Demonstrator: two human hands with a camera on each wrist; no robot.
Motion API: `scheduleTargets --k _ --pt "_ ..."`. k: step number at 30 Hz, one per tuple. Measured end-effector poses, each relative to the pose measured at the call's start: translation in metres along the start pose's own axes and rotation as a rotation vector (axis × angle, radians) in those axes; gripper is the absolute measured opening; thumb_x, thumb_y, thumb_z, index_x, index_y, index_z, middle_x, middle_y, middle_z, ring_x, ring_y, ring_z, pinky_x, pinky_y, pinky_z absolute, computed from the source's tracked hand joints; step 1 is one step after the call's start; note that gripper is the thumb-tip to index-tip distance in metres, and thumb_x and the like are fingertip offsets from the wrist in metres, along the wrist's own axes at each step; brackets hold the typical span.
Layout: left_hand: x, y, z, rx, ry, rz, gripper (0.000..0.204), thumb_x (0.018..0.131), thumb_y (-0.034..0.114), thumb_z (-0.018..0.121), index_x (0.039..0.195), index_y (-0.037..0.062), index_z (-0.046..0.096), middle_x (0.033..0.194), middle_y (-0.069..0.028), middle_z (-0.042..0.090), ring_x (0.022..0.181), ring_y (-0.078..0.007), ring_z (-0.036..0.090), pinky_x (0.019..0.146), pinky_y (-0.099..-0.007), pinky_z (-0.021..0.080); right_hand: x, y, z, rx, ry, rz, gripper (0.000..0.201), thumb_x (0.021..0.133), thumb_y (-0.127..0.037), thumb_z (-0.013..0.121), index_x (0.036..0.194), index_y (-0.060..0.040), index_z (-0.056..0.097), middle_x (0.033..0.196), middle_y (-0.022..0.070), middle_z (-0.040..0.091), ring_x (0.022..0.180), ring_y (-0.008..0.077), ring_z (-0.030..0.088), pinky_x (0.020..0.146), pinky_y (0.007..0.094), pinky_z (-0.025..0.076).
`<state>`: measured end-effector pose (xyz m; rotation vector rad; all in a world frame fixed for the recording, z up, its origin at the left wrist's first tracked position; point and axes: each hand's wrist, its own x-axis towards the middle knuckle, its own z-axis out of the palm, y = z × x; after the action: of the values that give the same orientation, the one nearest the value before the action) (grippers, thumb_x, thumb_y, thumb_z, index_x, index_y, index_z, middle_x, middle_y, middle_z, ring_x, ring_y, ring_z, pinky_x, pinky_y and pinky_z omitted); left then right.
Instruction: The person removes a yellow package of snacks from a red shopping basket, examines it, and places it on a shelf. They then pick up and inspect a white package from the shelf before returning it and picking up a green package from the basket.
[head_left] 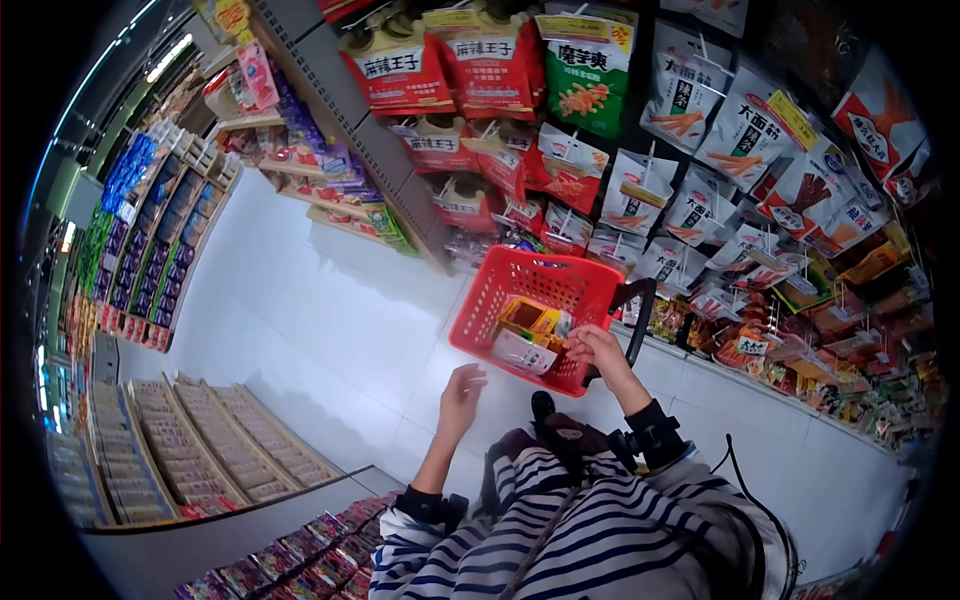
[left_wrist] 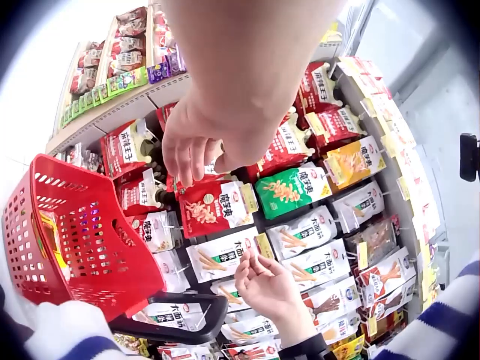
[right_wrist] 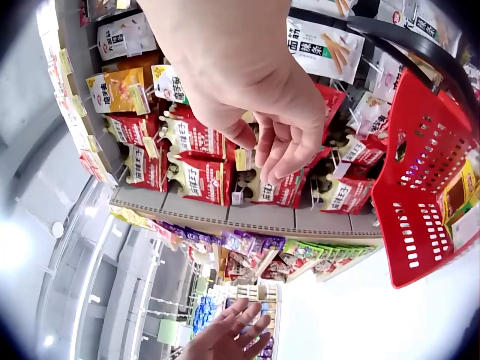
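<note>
A red shopping basket [head_left: 540,275] with perforated sides lies below my hands, its black handle [head_left: 640,330] on the right. Inside are a yellow packet [head_left: 530,316] and a white packet [head_left: 524,352]. My right hand [head_left: 600,350] overlaps the basket's right front rim in the head view. In the right wrist view this hand [right_wrist: 270,112] has loosely bent fingers and nothing between them. My left hand [head_left: 461,396] is apart from the basket, at its lower left. Its fingers [left_wrist: 187,154] hang relaxed in the left wrist view, holding nothing.
Hanging snack bags fill the rack ahead: red bags [head_left: 490,65], a green bag [head_left: 588,75] and white bags [head_left: 685,90]. Shelves of purple and blue goods [head_left: 150,240] stand far left. Low slanted bins [head_left: 210,440] are at lower left. Pale floor [head_left: 300,310] lies between.
</note>
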<state>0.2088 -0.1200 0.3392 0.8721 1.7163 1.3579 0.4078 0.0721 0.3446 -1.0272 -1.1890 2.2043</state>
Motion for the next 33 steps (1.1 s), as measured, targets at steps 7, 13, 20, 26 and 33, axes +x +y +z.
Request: scheduleTargets --k 7,13,20,26,33 --pt "0.064 -0.003 0.005 0.017 -0.058 -0.004 0.027 0.083 0.001 0.043 0.11 0.0012 0.041 0.098 -0.0089 0.054 0.085 -0.0147 0.054 0.07 -0.0237 0.041 0.004 -0.011 -0.026 0.046 0.11 -0.024 0.02 0.086 -0.014 0.038 0.092 -0.0031 0.053 0.084 0.009 0.06 0.071 0.0133 0.057 0.065 0.0233 0.046" --pt "0.111 -0.009 0.015 -0.026 -0.167 -0.022 0.026 0.084 0.003 0.044 0.109 0.0001 0.041 0.098 -0.0089 0.054 0.088 -0.0131 0.052 0.075 -0.0238 0.042 0.004 -0.011 -0.037 0.074 0.239 -0.026 0.021 0.085 -0.013 0.038 0.093 -0.0024 0.053 0.083 0.0084 0.06 0.071 0.0121 0.057 0.066 0.0224 0.046" --pt "0.162 -0.004 -0.013 -0.039 -0.282 -0.076 0.026 0.083 0.003 0.045 0.109 0.0008 0.044 0.099 -0.0083 0.054 0.089 -0.0136 0.052 0.077 -0.0242 0.042 0.017 0.0 -0.027 0.163 0.421 -0.022 0.019 0.086 -0.015 0.041 0.093 -0.0032 0.054 0.082 0.0064 0.06 0.069 0.0101 0.056 0.065 0.0218 0.045" --pt "0.212 -0.047 -0.055 -0.023 -0.322 -0.064 0.026 0.084 0.009 0.043 0.109 0.0014 0.043 0.098 -0.0072 0.055 0.088 -0.0145 0.054 0.073 -0.0253 0.043 0.044 0.015 0.007 0.222 0.518 0.016 0.018 0.086 -0.014 0.041 0.093 -0.0024 0.054 0.084 0.0081 0.06 0.069 0.0111 0.057 0.064 0.0211 0.046" --pt "0.242 -0.073 -0.104 -0.014 -0.34 -0.301 0.026 0.085 0.013 0.045 0.109 0.0037 0.043 0.098 -0.0074 0.056 0.086 -0.0163 0.055 0.073 -0.0294 0.044 0.073 0.045 0.046 0.263 0.637 0.048 0.02 0.085 -0.016 0.043 0.095 -0.0013 0.053 0.085 0.0107 0.061 0.069 0.0141 0.059 0.064 0.0235 0.047"
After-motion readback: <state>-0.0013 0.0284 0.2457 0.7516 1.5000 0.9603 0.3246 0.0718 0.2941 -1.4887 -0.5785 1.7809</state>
